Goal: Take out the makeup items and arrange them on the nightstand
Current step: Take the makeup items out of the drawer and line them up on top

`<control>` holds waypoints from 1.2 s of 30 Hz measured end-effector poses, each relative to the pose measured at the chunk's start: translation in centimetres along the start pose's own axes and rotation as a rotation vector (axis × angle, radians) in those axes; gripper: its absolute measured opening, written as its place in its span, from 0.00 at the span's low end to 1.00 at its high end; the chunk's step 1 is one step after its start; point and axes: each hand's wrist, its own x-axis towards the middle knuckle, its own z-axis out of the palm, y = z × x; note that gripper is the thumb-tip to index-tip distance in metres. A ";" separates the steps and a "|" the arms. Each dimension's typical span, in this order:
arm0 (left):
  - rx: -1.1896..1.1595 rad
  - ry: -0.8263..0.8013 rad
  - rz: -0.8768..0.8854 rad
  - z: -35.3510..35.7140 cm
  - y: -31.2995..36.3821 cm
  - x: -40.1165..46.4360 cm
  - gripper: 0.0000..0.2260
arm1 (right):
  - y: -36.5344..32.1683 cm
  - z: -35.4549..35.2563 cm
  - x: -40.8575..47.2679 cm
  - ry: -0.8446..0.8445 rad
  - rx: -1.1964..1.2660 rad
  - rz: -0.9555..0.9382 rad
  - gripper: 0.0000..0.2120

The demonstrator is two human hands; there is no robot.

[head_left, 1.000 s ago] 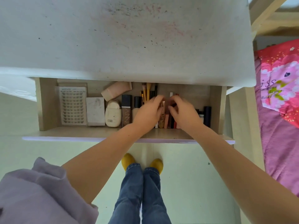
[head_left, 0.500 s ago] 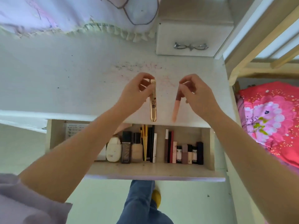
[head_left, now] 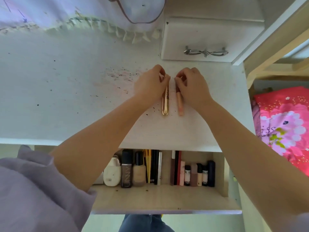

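- Makeup items in play are two: a slim gold metallic tube and a shorter pale-pink tube with a darker cap, both lying lengthwise on the white speckled nightstand surface, just beside each other and nearly parallel, with a narrow strip of surface between them.
- Left hand pinches the far end of the gold tube, fingertips curled round it; right hand pinches the capped end of the pink tube the same way.
- Both tubes look light, rigid and smooth, so I judge they would roll or slip if let go carelessly; a fingertip pinch at one end, or across the middle of the barrel, suits them best.
- Many items remain in the open wooden drawer below: a cream rounded compact, a dark foundation bottle, a beige foundation bottle, yellow-handled brushes, and a row of small lip tubes.
- Compared with half a second ago, the tubes, then held in the air above the surface's front edge and well apart, now lie flat farther back and close together.
- One second ago both hands were down in the drawer among the items.
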 end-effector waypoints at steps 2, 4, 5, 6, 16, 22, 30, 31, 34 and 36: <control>0.021 0.015 0.010 0.1 0.0 0.1 0.12 | 0.1 0.3 0.0 0.003 -0.052 -0.025 0.10; 0.034 0.017 0.011 0.0 0.0 0.1 0.13 | 0.0 0.3 0.1 0.005 -0.055 -0.030 0.11; 0.039 0.014 0.011 0.0 0.0 0.1 0.13 | 0.0 0.2 0.0 0.009 -0.033 -0.028 0.11; 0.034 0.005 0.007 -0.1 0.0 -0.1 0.14 | 0.1 0.1 -0.1 0.015 0.003 -0.023 0.11; -0.088 -0.326 0.271 -1.3 -1.6 -17.7 0.03 | 0.7 -1.3 -18.0 -0.112 0.302 -0.277 0.14; 0.219 -0.459 0.199 5.6 -7.6 -22.5 0.17 | 5.3 4.9 -23.1 -0.494 -0.127 0.002 0.21; 0.473 -0.417 0.135 9.7 -7.9 -20.2 0.21 | 6.1 9.1 -19.5 -0.402 -0.273 0.053 0.21; 0.466 -0.415 0.131 9.9 -8.1 -20.2 0.20 | 6.1 9.3 -19.5 -0.378 -0.295 0.045 0.19; 0.364 -0.354 0.139 9.7 -8.7 -20.5 0.18 | 5.8 8.9 -20.0 -0.303 -0.316 0.007 0.17; 0.262 -0.346 0.142 9.2 -8.9 -20.9 0.17 | 5.4 8.1 -20.5 -0.289 -0.279 0.002 0.17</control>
